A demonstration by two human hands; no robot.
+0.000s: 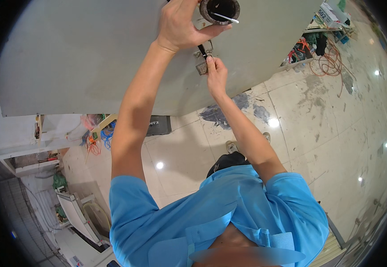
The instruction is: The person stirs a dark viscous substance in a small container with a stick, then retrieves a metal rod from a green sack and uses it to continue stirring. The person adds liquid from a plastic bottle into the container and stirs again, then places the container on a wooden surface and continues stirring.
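Observation:
At the top edge, my left hand (180, 24) is around a round brown pot (235, 9). Its thumb lies along the near rim, and some fingertips are cut off by the frame edge. A white cotton swab (225, 17) rests across the pot's dark opening. My right hand (218, 76) is closed on a thin black-handled stick (202, 50), thumb on top; the stick's far part passes behind my left hand. Just left of my right fingertips is a small brownish block (202, 68). Small metal-looking pieces lie close by, too small to name.
Under my hands is a wide grey tabletop (78, 58). A dark box (159, 125) stands below its near edge. At the right are an orange hose coil (329, 60) and a shelf of clutter with a white box (329, 14). Dark stains mark the tiled floor (300, 129).

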